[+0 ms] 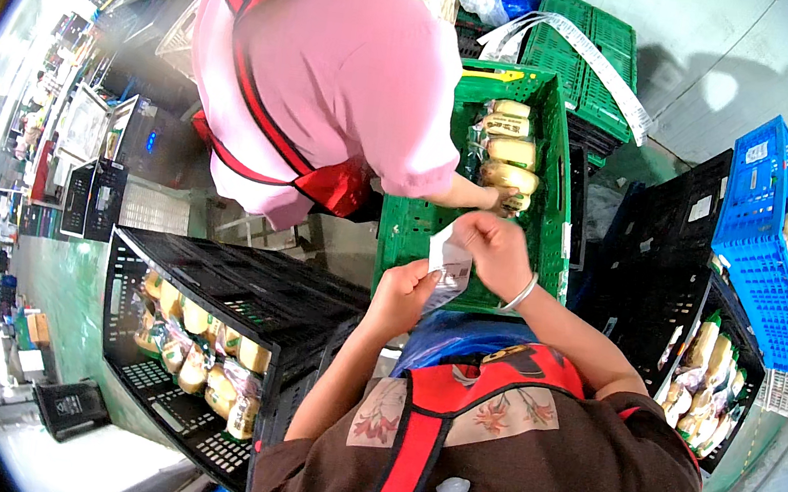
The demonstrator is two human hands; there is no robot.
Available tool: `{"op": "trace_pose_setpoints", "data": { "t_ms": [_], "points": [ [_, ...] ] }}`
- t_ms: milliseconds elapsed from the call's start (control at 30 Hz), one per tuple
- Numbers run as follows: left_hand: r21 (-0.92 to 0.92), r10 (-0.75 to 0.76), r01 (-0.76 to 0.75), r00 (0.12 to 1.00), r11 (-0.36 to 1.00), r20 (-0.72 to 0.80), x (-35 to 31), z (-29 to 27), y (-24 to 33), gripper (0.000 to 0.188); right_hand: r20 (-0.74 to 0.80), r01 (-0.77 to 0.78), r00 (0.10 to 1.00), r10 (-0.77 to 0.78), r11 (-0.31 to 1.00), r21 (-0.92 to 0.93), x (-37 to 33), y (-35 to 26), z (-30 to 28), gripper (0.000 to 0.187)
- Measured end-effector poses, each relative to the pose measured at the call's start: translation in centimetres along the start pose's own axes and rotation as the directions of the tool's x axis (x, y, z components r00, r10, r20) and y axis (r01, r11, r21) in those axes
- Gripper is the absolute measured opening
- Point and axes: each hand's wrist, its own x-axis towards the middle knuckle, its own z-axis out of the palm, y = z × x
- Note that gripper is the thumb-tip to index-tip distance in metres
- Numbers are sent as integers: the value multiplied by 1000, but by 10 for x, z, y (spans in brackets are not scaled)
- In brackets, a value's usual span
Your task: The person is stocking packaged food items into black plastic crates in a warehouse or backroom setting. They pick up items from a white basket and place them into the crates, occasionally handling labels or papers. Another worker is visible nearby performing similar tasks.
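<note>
In front of me, my left hand (401, 296) pinches a small white printed label sheet (452, 271) between thumb and fingers. The fingers of my right hand (493, 254) are closed on the upper part of the same sheet; a white bracelet circles that wrist. Both hands are above the near part of a green plastic crate (405, 239). Inside it, several yellowish oblong packs (512, 152) in clear wrap lie in a row. Another person's hand (506, 202), with a pink sleeve, touches the nearest pack.
At my left a black crate (310, 287) holds wrapped packs. To the right are a blue crate (766, 247) and stacked black crates (678, 217). Green crates (590, 49) with a long white paper strip (598, 65) stand beyond. The pink-clad person (338, 62) stands close at far left.
</note>
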Motion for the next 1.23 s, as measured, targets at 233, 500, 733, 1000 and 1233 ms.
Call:
{"op": "trace_pose_setpoints", "data": {
  "t_ms": [233,500,733,1000,1233],
  "points": [
    [-421,-181,156,983,894,-19,22,11,-27,17,-130,524,822,-554,826,-206,-4,-17,3,10],
    [-609,-335,189,933,771,-134,28,12,-34,17,292,449,880,-374,856,-257,-46,15,2,39],
    [-207,-212,152,928,966,-305,24,20,-41,16,495,-554,811,311,678,483,-34,45,16,17],
    [-341,-334,178,810,923,-482,29,4,-65,11,45,-280,953,300,811,513,29,91,-32,8],
    [-333,-433,313,809,889,-396,32,-4,-71,19,-239,-111,971,-6,873,-475,186,201,-136,20]
  ]
}}
